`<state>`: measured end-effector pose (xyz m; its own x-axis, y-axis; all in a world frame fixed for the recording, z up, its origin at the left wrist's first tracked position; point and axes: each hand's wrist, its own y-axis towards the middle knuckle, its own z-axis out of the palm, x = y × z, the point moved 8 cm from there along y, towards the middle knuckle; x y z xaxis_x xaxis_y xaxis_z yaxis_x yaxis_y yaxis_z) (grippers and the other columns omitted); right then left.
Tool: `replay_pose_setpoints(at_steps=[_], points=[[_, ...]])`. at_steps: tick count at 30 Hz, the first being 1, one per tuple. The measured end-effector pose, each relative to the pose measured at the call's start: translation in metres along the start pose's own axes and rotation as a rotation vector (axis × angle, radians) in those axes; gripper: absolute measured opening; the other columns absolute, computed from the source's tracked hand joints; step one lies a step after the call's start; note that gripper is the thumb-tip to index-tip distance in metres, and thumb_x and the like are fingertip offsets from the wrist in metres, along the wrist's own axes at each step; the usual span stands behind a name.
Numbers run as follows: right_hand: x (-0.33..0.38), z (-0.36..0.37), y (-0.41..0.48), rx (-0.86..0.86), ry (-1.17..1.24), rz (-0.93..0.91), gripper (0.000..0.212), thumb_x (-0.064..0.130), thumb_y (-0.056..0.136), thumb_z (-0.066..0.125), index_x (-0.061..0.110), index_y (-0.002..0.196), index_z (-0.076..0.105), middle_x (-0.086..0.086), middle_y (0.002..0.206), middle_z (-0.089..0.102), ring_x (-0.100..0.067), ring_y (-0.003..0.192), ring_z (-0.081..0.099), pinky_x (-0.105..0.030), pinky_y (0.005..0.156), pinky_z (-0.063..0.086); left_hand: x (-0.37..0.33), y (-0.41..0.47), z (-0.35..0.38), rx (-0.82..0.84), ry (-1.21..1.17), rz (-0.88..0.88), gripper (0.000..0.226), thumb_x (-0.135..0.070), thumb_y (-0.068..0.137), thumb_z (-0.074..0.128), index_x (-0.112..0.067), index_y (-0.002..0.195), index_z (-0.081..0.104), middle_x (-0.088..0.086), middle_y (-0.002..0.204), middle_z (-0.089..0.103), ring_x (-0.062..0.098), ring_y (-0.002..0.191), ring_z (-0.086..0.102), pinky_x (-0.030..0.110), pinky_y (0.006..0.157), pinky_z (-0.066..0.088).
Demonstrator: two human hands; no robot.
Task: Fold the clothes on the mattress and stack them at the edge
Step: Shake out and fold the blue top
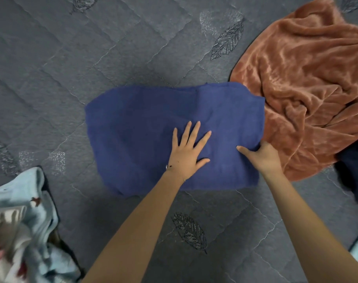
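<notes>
1. Under my left fingers [194, 133] lies the blue cloth [145, 135], spread out on the grey quilted mattress [92, 58]. These fingers are straight and splayed, pressing flat near the cloth's middle and gripping nothing.
2. At the cloth's right edge my right fingers [264, 146] curl round the fabric with the thumb on top, pinching a fold of it.
3. Just beyond my right fingers, a crumpled rust-orange velvety garment [308, 88] lies in a heap, touching the blue cloth's right side.
4. Right of my right wrist, a dark navy garment [353, 170] lies against the orange one's near edge.
5. Well left of my left forearm and nearer to me, a pale blue printed cloth [31, 201] sits bunched up.
</notes>
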<state>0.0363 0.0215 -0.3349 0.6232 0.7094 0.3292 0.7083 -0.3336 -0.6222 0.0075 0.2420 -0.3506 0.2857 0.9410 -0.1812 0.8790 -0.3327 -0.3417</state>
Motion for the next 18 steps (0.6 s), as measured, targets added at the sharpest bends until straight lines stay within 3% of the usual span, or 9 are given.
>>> replay_pose_setpoints(at_steps=[3,5,7,11,15,18], points=[[0.009,0.006,-0.007,0.063,0.178,-0.141,0.027,0.021,0.080,0.077,-0.002,0.090,0.066,-0.016,0.098,0.069,-0.026,0.089,0.064,-0.029,0.074,0.049,-0.025,-0.020,-0.017,-0.192,-0.128,0.078,0.065,-0.051,0.087,0.058,-0.017,0.141,0.046,0.015,0.152,0.034,0.036,0.139,0.033,0.058,0.111,0.025],[0.015,0.006,-0.011,0.085,0.356,-0.167,0.022,0.016,0.081,0.076,0.005,0.096,0.063,-0.007,0.101,0.068,-0.008,0.083,0.062,-0.014,0.069,0.049,-0.054,-0.037,-0.013,-0.250,-0.162,0.199,0.060,-0.049,0.078,0.070,-0.012,0.124,0.060,0.015,0.135,0.053,0.035,0.122,0.051,0.050,0.103,0.040],[0.024,0.010,-0.013,0.114,0.526,-0.160,0.039,0.017,0.082,0.075,0.011,0.116,0.057,0.000,0.115,0.065,0.000,0.095,0.062,-0.014,0.079,0.050,-0.078,-0.044,0.004,-0.177,-0.140,0.225,0.066,-0.058,0.075,0.067,-0.014,0.123,0.057,0.010,0.130,0.055,0.031,0.118,0.053,0.044,0.100,0.042],[0.048,0.015,-0.004,0.101,0.594,-0.202,0.061,0.024,0.082,0.076,0.015,0.134,0.044,0.003,0.130,0.058,-0.011,0.119,0.056,-0.030,0.101,0.045,-0.095,-0.039,0.029,-0.030,-0.010,0.019,0.074,-0.070,0.070,0.062,-0.022,0.124,0.048,-0.001,0.133,0.052,0.022,0.126,0.048,0.048,0.108,0.037],[0.065,0.023,0.005,0.131,0.522,-0.235,0.056,0.016,0.090,0.067,0.013,0.138,0.039,-0.003,0.137,0.053,-0.018,0.123,0.052,-0.034,0.103,0.043,-0.095,-0.034,0.011,-0.141,-0.215,-0.136,0.054,-0.044,0.061,0.079,-0.022,0.103,0.053,-0.004,0.110,0.062,0.021,0.108,0.059,0.043,0.100,0.045],[0.071,0.020,0.003,0.065,0.498,-0.228,0.042,0.005,0.092,0.059,0.006,0.131,0.046,-0.005,0.126,0.058,-0.021,0.115,0.057,-0.033,0.097,0.045,-0.083,-0.044,-0.008,-0.388,-0.551,-0.223,0.024,-0.016,0.068,0.077,-0.015,0.090,0.066,0.001,0.099,0.067,0.026,0.098,0.062,0.043,0.094,0.048]])
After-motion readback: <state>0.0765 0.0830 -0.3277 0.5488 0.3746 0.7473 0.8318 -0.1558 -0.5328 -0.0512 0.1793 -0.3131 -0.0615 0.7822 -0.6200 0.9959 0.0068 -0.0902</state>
